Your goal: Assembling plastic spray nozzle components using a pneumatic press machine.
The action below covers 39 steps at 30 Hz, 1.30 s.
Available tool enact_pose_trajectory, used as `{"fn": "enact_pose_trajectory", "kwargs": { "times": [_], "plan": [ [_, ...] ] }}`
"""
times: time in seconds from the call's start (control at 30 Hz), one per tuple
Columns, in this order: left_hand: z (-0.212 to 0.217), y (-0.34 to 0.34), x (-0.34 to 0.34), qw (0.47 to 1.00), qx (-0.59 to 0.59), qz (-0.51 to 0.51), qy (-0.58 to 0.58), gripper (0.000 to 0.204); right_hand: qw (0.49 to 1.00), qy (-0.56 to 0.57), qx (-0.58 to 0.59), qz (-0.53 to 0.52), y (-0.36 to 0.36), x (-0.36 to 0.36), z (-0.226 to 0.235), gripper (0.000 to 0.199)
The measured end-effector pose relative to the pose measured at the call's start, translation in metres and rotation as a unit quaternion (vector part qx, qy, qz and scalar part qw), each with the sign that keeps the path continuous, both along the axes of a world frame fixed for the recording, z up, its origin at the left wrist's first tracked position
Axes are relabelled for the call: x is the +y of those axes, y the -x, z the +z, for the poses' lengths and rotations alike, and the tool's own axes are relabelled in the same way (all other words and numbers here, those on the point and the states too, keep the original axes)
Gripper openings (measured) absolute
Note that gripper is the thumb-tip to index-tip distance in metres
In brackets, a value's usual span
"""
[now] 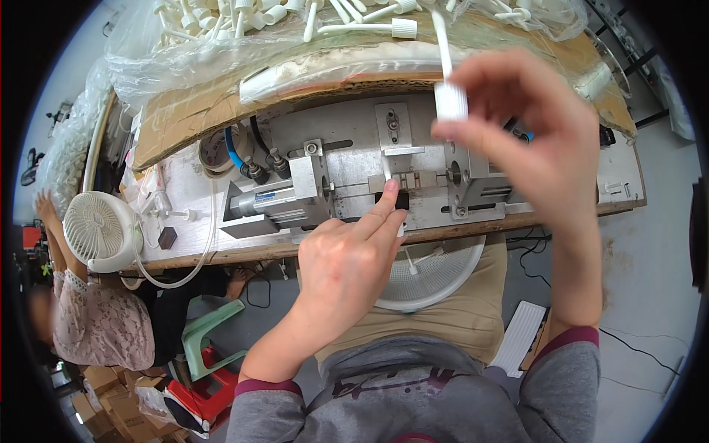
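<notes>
My left hand (347,258) reaches over the bench fixture, index finger stretched out and its tip on a slim white stem (387,168) in the small metal block (417,180). My left thumb and what lies under my palm are hidden. Raised on the right, my right hand (543,122) pinches a white ribbed cap (450,102) between thumb and fingers. A long white stem points up and away from that cap. Pneumatic cylinders, the left one (273,203) with a silver body, flank the block.
Many white stemmed caps (244,15) lie on plastic film over cardboard (185,122) behind the fixture. A small white fan (96,230) stands left, beside a seated person (103,317). Below the bench edge, a round white mesh basket (432,284) rests by my lap.
</notes>
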<state>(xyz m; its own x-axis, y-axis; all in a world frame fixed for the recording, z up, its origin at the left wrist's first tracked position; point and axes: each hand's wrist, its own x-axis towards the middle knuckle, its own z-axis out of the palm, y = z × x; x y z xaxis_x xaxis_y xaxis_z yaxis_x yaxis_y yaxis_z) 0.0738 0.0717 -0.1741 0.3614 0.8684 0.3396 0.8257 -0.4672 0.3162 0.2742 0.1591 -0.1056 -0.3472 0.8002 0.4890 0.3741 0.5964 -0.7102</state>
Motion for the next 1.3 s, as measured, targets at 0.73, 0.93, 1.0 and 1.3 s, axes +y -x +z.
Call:
{"fn": "enact_pose_trajectory", "kwargs": {
  "times": [0.73,0.93,1.0,1.3],
  "plan": [
    [0.102,-0.023,0.118,0.981,-0.189,0.052,-0.002,0.024,0.932,-0.135,-0.336,-0.025,0.033,-0.073,-0.072,0.025],
    [0.065,0.009,0.051,0.951,-0.298,-0.053,-0.071,0.033,0.966,-0.095,-0.239,0.031,0.015,-0.045,-0.045,0.018],
    [0.048,0.013,0.024,0.954,-0.295,-0.033,-0.044,0.036,0.982,-0.112,-0.154,-0.008,0.011,-0.016,-0.023,0.017],
    [-0.009,-0.004,-0.013,0.998,-0.026,-0.018,-0.052,0.03,0.921,-0.183,-0.33,-0.093,0.013,0.11,0.015,0.011]
  ]
}}
